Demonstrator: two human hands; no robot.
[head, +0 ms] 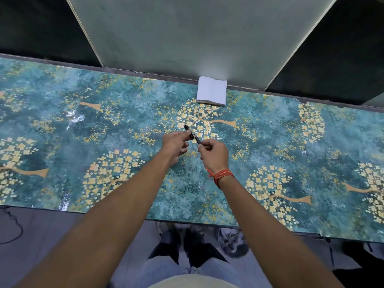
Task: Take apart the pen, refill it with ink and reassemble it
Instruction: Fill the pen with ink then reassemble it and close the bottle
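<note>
Both my hands meet above the middle of the table, holding a dark pen between them. My left hand (175, 145) pinches the pen's upper black piece (187, 129), which sticks out past my fingertips and points away to the left. My right hand (213, 153), with an orange thread band on its wrist, grips the thinner lower part of the pen (197, 140), where a small red spot shows. The two parts touch or nearly touch; I cannot tell whether they are joined. No ink bottle is in view.
A folded white tissue (212, 93) lies at the table's far edge, behind my hands. The table (83, 142) is covered with a teal sheet printed with yellow flowering trees. A pale panel stands behind it. My feet and a slipper show below the near edge.
</note>
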